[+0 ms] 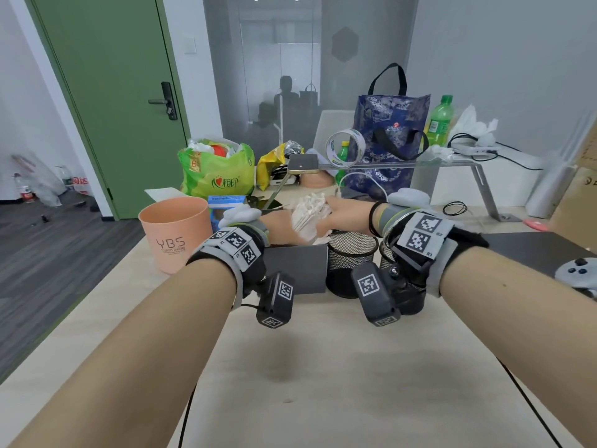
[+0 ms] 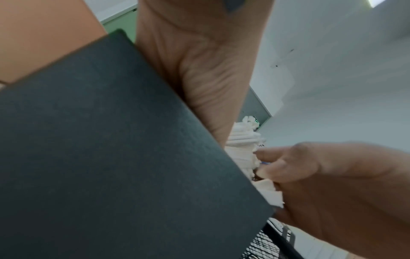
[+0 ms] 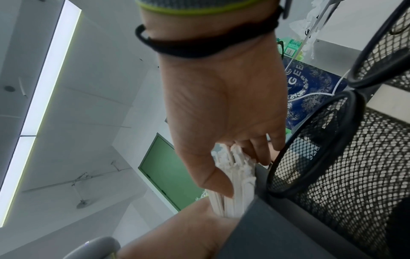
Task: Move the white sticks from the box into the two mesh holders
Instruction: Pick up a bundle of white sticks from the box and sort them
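Office room, green door (image 1: 106, 92) at far left; pale worktop (image 1: 323, 383) is carrying the task items in a tight cluster so each transfer stays short.

- Box (image 1: 295, 270): dark grey, standing just left of the holders.
- Holders (image 1: 352, 260): two black mesh cups, side by side and touching, directly right of the box; nothing visible inside from these views.
- Sticks (image 1: 310, 218): white bundle, being held above the box, likely being gathered and squared before going to a holder.
- Right hand (image 3: 221, 113): grip is closing round the sticks, thumb on one side, fingers on the other.
- Left hand (image 1: 277, 221): is reaching to the bundle from the left, apparently steadying it; whether its fingers are clasping anything cannot be told.
- Pink bin (image 1: 174, 234): is standing left of the box.
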